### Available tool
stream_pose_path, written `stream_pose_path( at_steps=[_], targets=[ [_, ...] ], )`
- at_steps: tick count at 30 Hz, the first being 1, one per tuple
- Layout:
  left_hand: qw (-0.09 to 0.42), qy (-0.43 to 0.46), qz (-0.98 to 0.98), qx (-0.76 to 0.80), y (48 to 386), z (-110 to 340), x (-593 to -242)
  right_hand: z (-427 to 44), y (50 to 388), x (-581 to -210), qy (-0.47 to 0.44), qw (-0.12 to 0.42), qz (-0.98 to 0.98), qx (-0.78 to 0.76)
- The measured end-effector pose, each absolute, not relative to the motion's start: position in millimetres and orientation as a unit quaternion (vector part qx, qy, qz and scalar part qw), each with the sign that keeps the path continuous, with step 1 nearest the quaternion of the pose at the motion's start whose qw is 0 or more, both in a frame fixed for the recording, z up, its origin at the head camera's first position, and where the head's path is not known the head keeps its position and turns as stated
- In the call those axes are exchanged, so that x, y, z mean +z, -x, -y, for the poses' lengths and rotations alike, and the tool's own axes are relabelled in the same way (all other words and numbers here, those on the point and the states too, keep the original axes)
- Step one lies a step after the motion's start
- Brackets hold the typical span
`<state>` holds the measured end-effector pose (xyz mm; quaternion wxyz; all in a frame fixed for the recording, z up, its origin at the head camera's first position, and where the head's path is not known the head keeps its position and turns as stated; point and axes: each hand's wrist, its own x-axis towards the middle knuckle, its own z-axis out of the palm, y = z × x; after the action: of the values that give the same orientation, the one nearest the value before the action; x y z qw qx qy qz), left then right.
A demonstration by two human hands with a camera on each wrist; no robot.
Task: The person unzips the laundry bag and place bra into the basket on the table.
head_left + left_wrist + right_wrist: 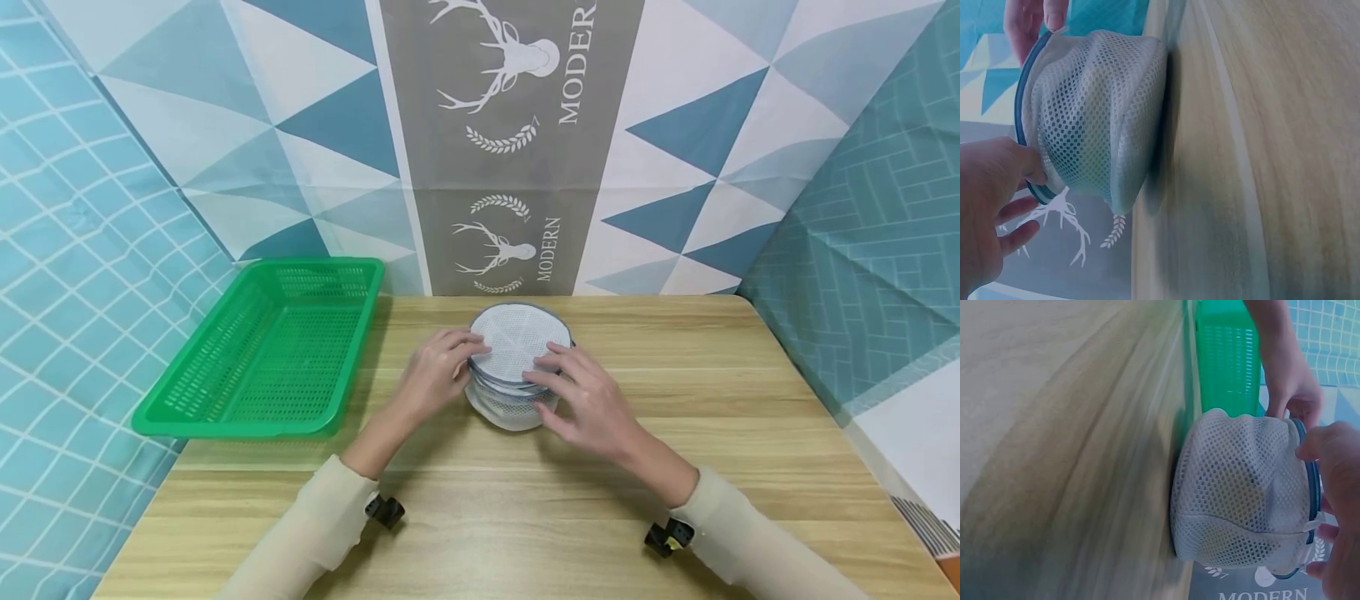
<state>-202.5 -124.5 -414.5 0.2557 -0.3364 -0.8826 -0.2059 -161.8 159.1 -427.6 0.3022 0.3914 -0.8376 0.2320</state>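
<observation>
A round white mesh laundry bag with a grey-blue rim stands upright on the wooden table, its flat lid facing up. My left hand pinches the rim on the left, fingertips over the lid and thumb against the side. On the right, my right hand holds the rim the same way, with its fingers spread over the lid's edge. The bag's soft mesh side bulges and creases in the left wrist view. In the right wrist view a small pale zipper pull shows at the rim. Whatever is inside cannot be made out clearly.
A green plastic basket with slotted walls stands at the table's left, apart from the bag. Behind the wooden table rises a patterned backdrop with deer heads and triangles. Blue tiled sheets flank the sides.
</observation>
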Motion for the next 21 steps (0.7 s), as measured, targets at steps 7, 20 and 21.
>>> stream_pose_path(
  at_steps=[7, 20, 21],
  targets=[
    [0.250, 0.337, 0.882, -0.217, 203, 127, -419, -157, 161, -429, -0.382, 0.298, 0.841, 0.240],
    [0.313, 0.384, 0.850, -0.180, 195, 127, -425, -168, 174, -428, -0.378, 0.316, 0.830, 0.261],
    [0.316, 0.387, 0.848, -0.178, 194, 127, -425, -169, 176, -428, -0.377, 0.320, 0.829, 0.260]
  ],
)
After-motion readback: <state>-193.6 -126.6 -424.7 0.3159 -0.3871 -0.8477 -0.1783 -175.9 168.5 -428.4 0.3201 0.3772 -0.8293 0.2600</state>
